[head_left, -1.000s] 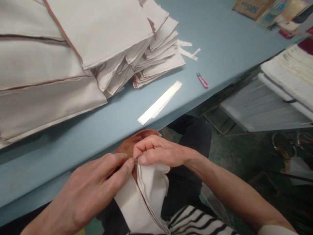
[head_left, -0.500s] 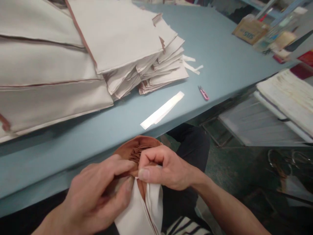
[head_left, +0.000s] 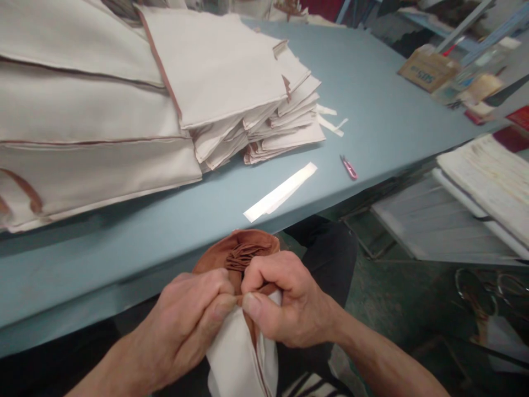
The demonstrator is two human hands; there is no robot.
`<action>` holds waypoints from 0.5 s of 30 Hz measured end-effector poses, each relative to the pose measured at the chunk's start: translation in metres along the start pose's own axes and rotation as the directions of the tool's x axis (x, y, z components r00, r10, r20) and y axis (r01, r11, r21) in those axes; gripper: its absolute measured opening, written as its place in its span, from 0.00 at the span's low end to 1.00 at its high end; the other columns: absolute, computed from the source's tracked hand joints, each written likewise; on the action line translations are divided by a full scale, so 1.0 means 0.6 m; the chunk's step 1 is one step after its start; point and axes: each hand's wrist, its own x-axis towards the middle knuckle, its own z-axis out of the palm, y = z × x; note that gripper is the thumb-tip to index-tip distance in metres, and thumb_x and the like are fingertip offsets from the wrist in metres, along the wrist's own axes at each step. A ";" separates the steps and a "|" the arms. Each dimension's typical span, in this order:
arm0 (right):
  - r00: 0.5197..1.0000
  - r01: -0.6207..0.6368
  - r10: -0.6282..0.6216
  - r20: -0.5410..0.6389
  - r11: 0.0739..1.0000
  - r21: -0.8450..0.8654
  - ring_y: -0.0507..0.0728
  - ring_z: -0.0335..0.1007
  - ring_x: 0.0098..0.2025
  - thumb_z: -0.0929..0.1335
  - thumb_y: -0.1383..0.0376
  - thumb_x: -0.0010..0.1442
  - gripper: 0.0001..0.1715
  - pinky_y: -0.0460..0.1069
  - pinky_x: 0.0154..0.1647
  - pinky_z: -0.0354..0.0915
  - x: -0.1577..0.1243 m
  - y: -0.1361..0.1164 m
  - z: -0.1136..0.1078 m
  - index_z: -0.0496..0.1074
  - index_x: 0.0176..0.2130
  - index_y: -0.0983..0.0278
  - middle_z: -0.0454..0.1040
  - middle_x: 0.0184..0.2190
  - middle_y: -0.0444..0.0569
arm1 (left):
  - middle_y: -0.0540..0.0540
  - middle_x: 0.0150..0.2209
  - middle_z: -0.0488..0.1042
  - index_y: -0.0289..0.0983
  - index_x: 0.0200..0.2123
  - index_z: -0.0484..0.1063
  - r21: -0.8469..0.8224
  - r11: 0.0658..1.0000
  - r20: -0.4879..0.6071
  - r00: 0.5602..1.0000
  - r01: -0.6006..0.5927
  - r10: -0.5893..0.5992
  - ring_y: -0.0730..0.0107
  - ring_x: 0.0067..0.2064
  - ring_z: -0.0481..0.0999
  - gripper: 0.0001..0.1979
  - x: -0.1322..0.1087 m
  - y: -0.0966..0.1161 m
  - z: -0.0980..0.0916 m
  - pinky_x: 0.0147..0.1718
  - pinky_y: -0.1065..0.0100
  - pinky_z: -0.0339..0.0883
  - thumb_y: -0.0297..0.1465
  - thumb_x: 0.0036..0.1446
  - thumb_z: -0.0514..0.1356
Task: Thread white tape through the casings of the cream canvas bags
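Below the table's front edge, both my hands pinch a cream fabric piece (head_left: 237,358) with a brown seam. My left hand (head_left: 188,325) is closed on its left side, thumb and fingers pressed together at the top edge. My right hand (head_left: 285,300) is closed on the right side, thumb tip meeting the left one. A bunched brown fabric part (head_left: 239,253) rises just behind my fingers. The lower part of the cream piece runs out of view over my lap.
A blue table (head_left: 372,110) carries big stacks of cream fabric pieces (head_left: 124,99), a white strip (head_left: 281,193) and a small pink thread snipper (head_left: 349,167) near the edge. A cardboard box (head_left: 427,69) sits far right. A white rack (head_left: 454,215) stands right of the table.
The view has tilted and the hands sit slightly lower in it. My fingers have closed tighter together on the fabric's top edge, and more of the bunched brown part shows.
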 end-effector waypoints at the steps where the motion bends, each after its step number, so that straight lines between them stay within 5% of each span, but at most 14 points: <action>1: 0.998 -0.021 0.022 -0.052 1.000 0.014 0.46 0.51 0.20 0.66 0.70 0.56 0.10 0.43 0.23 0.54 -0.001 0.002 0.009 0.63 0.25 0.61 0.59 0.20 0.35 | 0.59 0.28 0.67 0.44 0.36 0.60 0.022 1.000 -0.032 0.999 -0.008 0.009 0.76 0.25 0.67 0.15 0.000 0.001 0.007 0.28 0.74 0.62 0.18 0.69 0.48; 6: 0.963 -0.194 0.209 -0.168 0.976 0.098 0.48 0.53 0.21 0.66 0.65 0.59 0.12 0.44 0.23 0.56 0.002 0.015 0.025 0.61 0.24 0.60 0.60 0.20 0.37 | 0.60 0.26 0.64 0.43 0.33 0.59 -0.035 0.994 -0.100 0.989 0.102 -0.105 0.77 0.23 0.65 0.16 0.002 -0.007 0.023 0.25 0.74 0.59 0.18 0.70 0.47; 10: 0.945 -0.327 0.321 0.067 0.939 0.110 0.49 0.54 0.24 0.71 0.59 0.64 0.17 0.44 0.24 0.55 0.005 0.016 -0.004 0.66 0.28 0.61 0.62 0.22 0.37 | 0.59 0.24 0.59 0.42 0.30 0.58 -0.152 0.977 -0.048 0.986 0.149 -0.158 0.77 0.22 0.60 0.17 0.000 -0.026 0.010 0.23 0.74 0.55 0.22 0.74 0.49; 15: 0.930 -0.254 0.235 0.283 0.967 0.032 0.48 0.57 0.26 0.71 0.63 0.70 0.12 0.44 0.28 0.56 0.006 0.002 -0.042 0.73 0.34 0.64 0.67 0.26 0.38 | 0.59 0.26 0.58 0.42 0.31 0.58 -0.184 0.972 0.018 0.989 0.144 -0.144 0.77 0.24 0.59 0.16 -0.013 -0.031 -0.003 0.26 0.75 0.57 0.24 0.75 0.49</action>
